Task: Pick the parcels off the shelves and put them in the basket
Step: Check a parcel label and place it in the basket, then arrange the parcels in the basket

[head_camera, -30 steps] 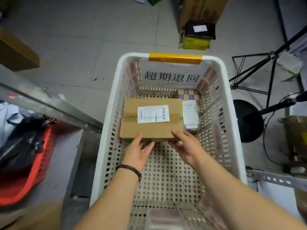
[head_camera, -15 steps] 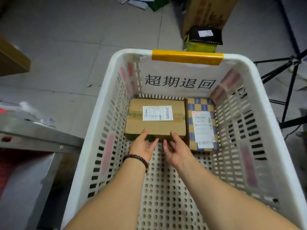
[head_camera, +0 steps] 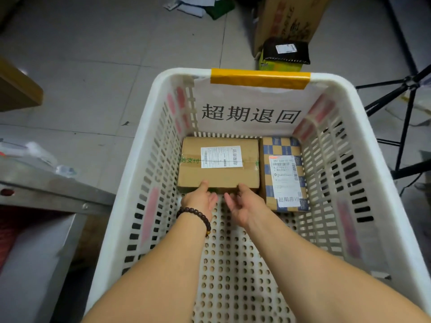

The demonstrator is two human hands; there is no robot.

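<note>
A white perforated basket (head_camera: 179, 72) with yellow tape and a paper sign on its far wall stands below me. A brown cardboard parcel (head_camera: 219, 176) with a white label lies flat on the basket floor against the far wall. A blue-and-tan checkered parcel (head_camera: 282, 145) lies right beside it. My left hand (head_camera: 198, 201), with a bead bracelet on the wrist, and my right hand (head_camera: 245, 203) both hold the brown parcel's near edge. Each thumb is on top, with the fingers curled at the front face.
A metal shelf rail (head_camera: 46, 190) runs along the left, with a red basket (head_camera: 9, 229) under it. Beyond the basket stand a large cardboard box (head_camera: 291, 17) and a black parcel (head_camera: 285, 51) on a yellow box. Black tripod legs (head_camera: 405, 101) spread at the right.
Both hands lowered the brown parcel and pushed it to the far end of the basket floor, beside the checkered parcel. My view moved closer over the basket.
</note>
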